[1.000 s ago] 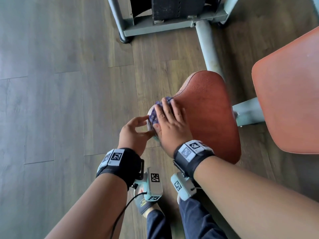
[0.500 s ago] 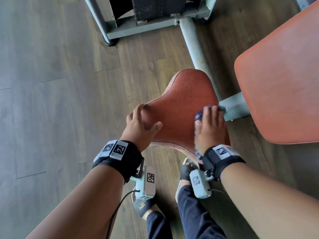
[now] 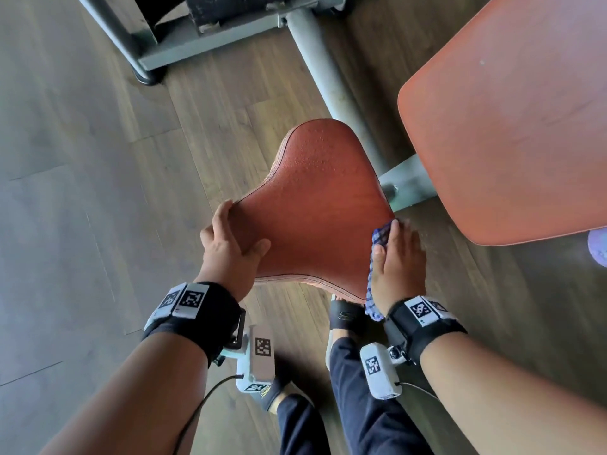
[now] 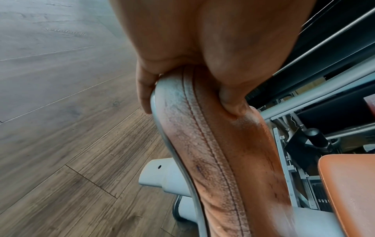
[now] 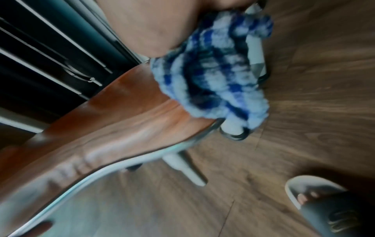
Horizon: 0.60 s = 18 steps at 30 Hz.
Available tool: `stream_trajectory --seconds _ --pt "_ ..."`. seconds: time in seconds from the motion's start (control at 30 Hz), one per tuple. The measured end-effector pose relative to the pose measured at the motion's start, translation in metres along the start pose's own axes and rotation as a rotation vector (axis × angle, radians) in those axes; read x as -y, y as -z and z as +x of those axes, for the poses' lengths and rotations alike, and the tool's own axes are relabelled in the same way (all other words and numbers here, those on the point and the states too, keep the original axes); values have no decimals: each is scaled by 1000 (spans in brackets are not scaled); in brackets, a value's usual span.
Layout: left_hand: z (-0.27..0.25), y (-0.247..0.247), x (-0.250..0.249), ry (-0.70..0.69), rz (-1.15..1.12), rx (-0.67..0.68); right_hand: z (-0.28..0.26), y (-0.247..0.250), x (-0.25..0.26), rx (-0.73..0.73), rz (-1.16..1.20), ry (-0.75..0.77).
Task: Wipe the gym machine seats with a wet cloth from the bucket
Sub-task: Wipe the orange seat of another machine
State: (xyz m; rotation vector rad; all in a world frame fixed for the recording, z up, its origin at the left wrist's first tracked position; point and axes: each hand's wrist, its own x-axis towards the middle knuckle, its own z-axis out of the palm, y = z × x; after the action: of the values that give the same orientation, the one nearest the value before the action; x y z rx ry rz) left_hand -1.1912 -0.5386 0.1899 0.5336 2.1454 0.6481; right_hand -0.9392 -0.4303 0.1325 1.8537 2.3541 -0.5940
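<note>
A brown leather saddle-shaped seat (image 3: 315,205) stands on a grey post, its top beaded with water near the nose. My left hand (image 3: 230,244) grips its near left corner, thumb on top and fingers curled under the rim (image 4: 146,89). My right hand (image 3: 395,261) presses a blue-and-white checked cloth (image 3: 377,244) against the seat's right edge. In the right wrist view the cloth (image 5: 213,80) bunches under my palm and hangs over the seat edge (image 5: 121,115). The bucket is out of view.
A larger orange pad (image 3: 512,119) stands close on the right. The grey frame tube (image 3: 328,77) and machine base (image 3: 210,44) lie beyond the seat. My sandalled feet (image 3: 345,316) stand on the wood-plank floor (image 3: 82,192) under the seat's near edge.
My right hand has swept the cloth from the seat's left corner across to its right edge. My left hand has moved onto the left corner and taken hold of it.
</note>
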Motion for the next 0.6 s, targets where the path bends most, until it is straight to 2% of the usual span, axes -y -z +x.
stream_trajectory --seconds 0.07,0.17,0.23,0.3,0.4,0.47,0.53,0.6 --pt "0 0 0 -7 2 -2 -20 -4 34 -12 -69 198" --pt "1 -1 1 -21 6 -6 -36 -6 70 60 -122 568" --pt "0 -1 1 -25 5 -7 -15 -1 66 83 -115 666" --pt "0 0 0 -29 4 -2 20 3 51 62 -115 596" --pt "0 1 1 -29 2 3 81 11 32 36 -31 285" --pt "1 0 1 -32 -2 1 101 12 44 43 -3 130" --pt "1 0 3 -29 -8 -1 105 12 74 7 14 124" --pt "1 0 3 -34 -15 -7 96 12 105 -2 104 245"
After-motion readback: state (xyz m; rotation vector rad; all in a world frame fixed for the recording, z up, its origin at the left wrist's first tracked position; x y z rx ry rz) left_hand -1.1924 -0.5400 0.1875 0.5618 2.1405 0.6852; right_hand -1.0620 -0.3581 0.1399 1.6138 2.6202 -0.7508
